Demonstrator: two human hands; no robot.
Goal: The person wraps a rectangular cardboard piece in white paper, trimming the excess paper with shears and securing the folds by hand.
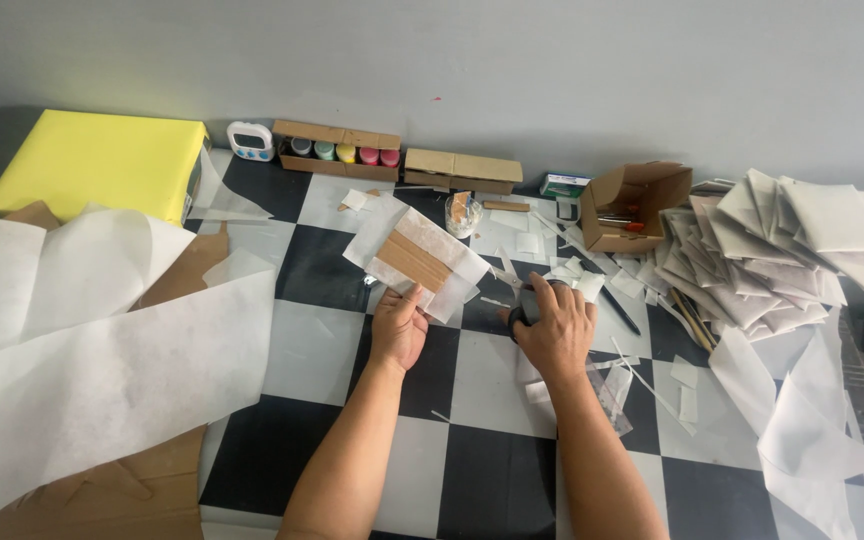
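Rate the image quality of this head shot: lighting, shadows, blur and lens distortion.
Head view: soft, even light, no harsh glare on the black-and-white checkered tabletop; only faint shadows under the left hand and right hand; the paper-wrapped cardboard piece looks sharp, the stack of white folded packets slightly softer; wide-angle bending shows at the edges, where the large white paper sheets stretch.

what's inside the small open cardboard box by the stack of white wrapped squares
Inside the open cardboard box, a few slim tools with red and orange parts show. Its walls and flap hide the rest.
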